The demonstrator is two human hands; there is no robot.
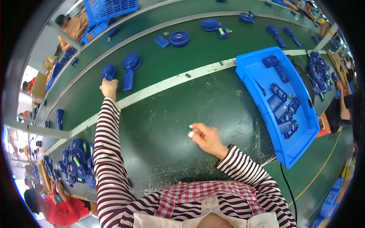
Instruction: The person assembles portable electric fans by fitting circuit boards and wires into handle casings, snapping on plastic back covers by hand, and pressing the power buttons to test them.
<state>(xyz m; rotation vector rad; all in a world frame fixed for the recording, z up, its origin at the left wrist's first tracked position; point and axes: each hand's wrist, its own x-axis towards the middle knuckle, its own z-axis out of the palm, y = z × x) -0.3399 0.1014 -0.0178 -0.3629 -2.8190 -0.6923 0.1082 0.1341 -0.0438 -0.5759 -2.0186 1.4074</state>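
Blue handheld fan (108, 72) half hidden in left hand's (109, 88) grip, right hand (205, 137) loosely curled, empty, on green table (159, 125)

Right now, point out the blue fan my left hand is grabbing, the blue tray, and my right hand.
blue fan (108, 71), head view, on its round head above the fingers.
blue tray (254, 72), head view, on its bare floor near the far end.
right hand (205, 136), head view, on the back of the hand.

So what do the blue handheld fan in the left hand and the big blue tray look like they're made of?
The blue handheld fan gripped by the left hand looks like moulded plastic with a matte, even colour. The big blue rectangular tray also appears plastic: smooth, slightly glossy walls with rounded moulded corners.
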